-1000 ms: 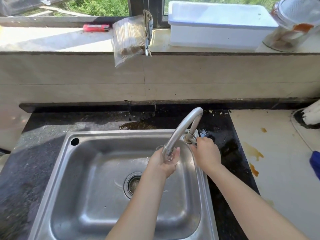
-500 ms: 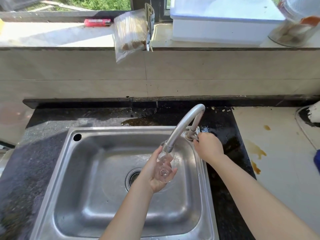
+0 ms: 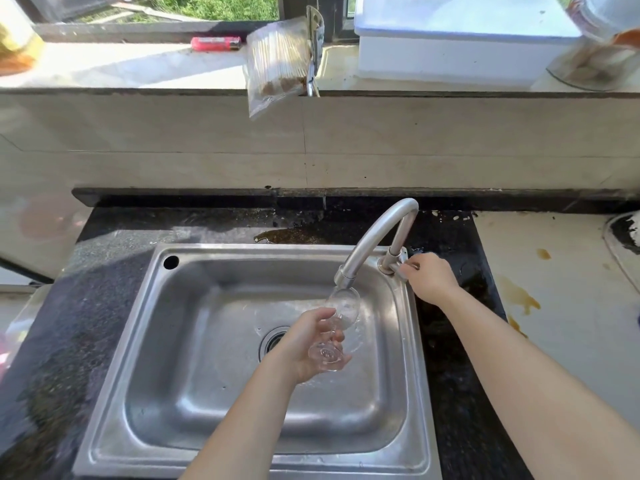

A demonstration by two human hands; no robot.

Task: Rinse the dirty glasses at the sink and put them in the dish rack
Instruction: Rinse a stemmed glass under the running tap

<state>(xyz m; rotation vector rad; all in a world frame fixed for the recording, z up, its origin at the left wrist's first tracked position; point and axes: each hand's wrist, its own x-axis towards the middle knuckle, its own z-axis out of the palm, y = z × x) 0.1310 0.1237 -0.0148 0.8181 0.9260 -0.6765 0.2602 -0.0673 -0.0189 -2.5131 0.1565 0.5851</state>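
Note:
A clear stemmed glass (image 3: 341,308) is tilted over the steel sink (image 3: 166,341), its bowl mouth right under the spout of the curved metal tap (image 3: 374,237). My left hand (image 3: 304,344) is wrapped around the stem, the round foot lying against my palm. Water splashes off the bowl. My right hand (image 3: 431,277) grips the tap handle (image 3: 398,268) at the sink's back right corner. No dish rack is in view.
The drain (image 3: 273,337) sits in the middle of the basin. Dark wet counter (image 3: 104,258) surrounds the sink; a stained pale counter (image 3: 554,306) lies to the right. On the sill stand a white lidded box (image 3: 450,46), a plastic bag (image 3: 277,64), a red lighter (image 3: 214,44) and a jar (image 3: 602,39).
My left hand has lowered and tipped the glass, so its bowl and foot now show below the spout. My right hand stays on the tap handle.

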